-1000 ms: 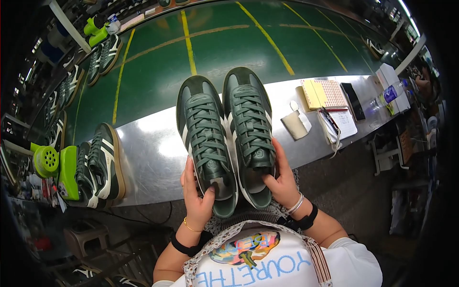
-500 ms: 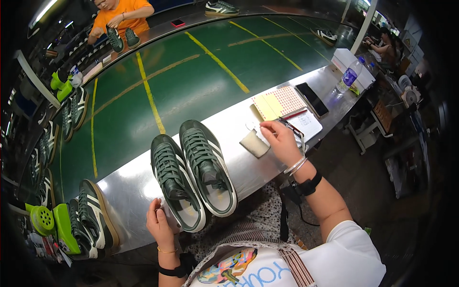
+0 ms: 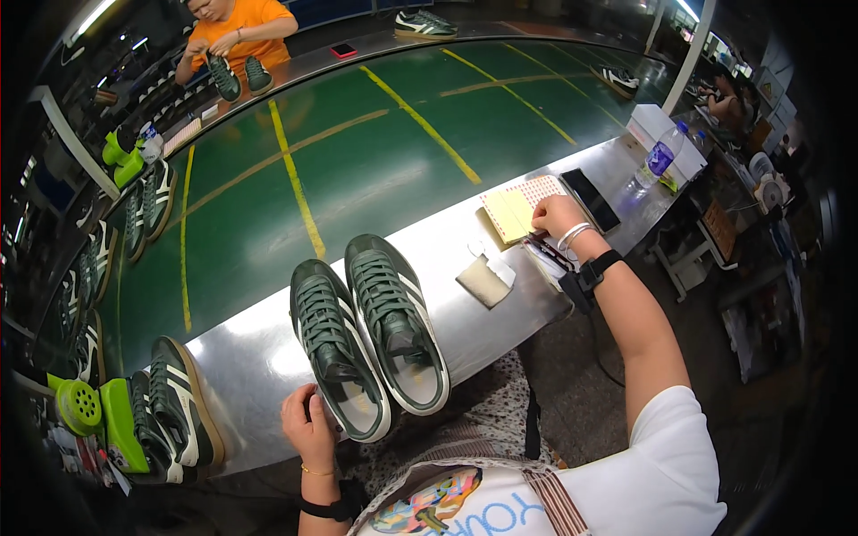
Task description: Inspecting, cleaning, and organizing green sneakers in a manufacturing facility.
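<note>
A pair of dark green sneakers with white stripes, the left shoe (image 3: 323, 308) and the right shoe (image 3: 391, 313), stands side by side on the metal table edge, toes pointing away from me. My left hand (image 3: 307, 420) is by the heel of the left shoe, fingers loosely bent and apart, holding nothing I can see. My right hand (image 3: 559, 216) reaches down at the yellow paper pad (image 3: 506, 217) and the sheet of small red-marked stickers (image 3: 542, 188). Its fingertips are pinched together at the paper; what lies between them is hidden.
A beige sponge-like block (image 3: 485, 280) lies before the pad. Farther right are a dark phone (image 3: 590, 200), a bottle (image 3: 660, 159) and a white box (image 3: 652, 125). More sneakers (image 3: 179, 402) stand left, beside a green conveyor belt (image 3: 241, 232). A co-worker (image 3: 239, 36) handles shoes across it.
My right hand has moved right and away from me, from beside the sponge-like block onto the sticker sheet. My left hand stays near the shoe's heel. The view has shifted slightly.
</note>
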`<move>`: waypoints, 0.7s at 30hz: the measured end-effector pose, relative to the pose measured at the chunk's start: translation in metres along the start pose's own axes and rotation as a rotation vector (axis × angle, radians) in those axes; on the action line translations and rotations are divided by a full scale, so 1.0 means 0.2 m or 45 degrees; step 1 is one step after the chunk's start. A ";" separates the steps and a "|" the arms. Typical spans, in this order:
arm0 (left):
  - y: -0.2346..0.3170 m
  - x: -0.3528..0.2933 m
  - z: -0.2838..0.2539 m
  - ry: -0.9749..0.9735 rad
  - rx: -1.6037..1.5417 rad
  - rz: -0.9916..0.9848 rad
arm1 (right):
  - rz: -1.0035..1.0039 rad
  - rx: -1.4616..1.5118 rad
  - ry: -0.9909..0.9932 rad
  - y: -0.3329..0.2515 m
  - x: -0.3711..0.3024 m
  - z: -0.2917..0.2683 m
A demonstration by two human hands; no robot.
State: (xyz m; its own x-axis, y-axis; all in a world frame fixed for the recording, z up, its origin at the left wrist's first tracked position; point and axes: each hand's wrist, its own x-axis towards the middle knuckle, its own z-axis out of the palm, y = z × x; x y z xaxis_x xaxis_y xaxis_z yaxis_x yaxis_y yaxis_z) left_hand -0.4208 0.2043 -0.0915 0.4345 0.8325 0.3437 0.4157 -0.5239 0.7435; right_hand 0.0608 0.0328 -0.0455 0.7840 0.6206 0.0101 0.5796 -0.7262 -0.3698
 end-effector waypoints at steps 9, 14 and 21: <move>-0.01 0.01 0.00 -0.013 0.090 0.092 | 0.118 -0.257 0.098 -0.04 0.01 0.05; -0.02 0.01 -0.03 0.010 0.093 0.082 | 0.127 -0.235 0.104 -0.01 0.08 0.11; -0.06 0.02 -0.05 0.035 0.087 0.101 | 0.178 -0.406 0.012 -0.03 0.11 0.14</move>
State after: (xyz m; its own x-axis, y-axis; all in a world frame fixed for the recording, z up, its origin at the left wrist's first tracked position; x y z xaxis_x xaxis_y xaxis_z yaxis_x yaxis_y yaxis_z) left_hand -0.4321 0.2145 -0.0930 0.4462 0.7922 0.4164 0.4351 -0.5985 0.6726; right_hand 0.0680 0.0599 -0.0691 0.8620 0.5068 -0.0111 0.5054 -0.8608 -0.0597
